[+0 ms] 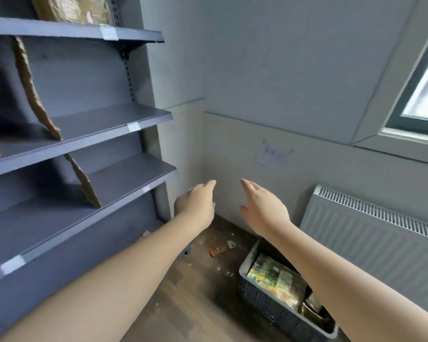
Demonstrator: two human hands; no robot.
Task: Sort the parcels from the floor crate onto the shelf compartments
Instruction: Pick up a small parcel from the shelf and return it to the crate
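A dark plastic crate (265,303) stands on the floor at the lower right, and plastic-wrapped parcels (277,280) lie inside it. The blue-grey shelf unit (104,127) fills the left side, its tiers split by torn cardboard dividers (35,95). One wrapped parcel (77,8) sits on the top tier. My left hand (195,206) and my right hand (262,206) are both stretched forward in the air, above the floor between shelf and crate. Their fingers are straight and hold nothing.
A white radiator (371,243) hangs on the wall behind the crate, under a window (425,95). Small bits of litter (218,250) lie on the wooden floor near the shelf's foot. White labels (134,126) mark the shelf edges.
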